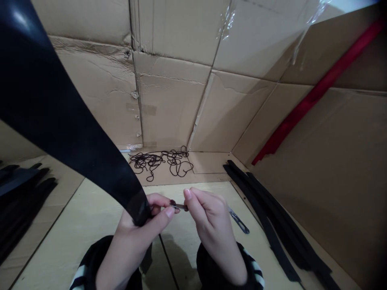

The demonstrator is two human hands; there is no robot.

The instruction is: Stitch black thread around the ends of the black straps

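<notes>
A wide, glossy black strip rises from my left hand to the upper left of the head view. The fingers of that hand are closed round its narrow lower end. Between my two hands is a small, thin greyish piece with dark brown bits at its ends; its kind is too small to make out. The left thumb and forefinger touch one end of it. My right hand is closed in a pinch at the other end. Beside the right wrist lies a utility knife on the pale table.
Tangled dark cord lies at the back by the cardboard wall. Several black strips lie along the right side, and more dark strips at the left. A red ribbon hangs against the right cardboard wall.
</notes>
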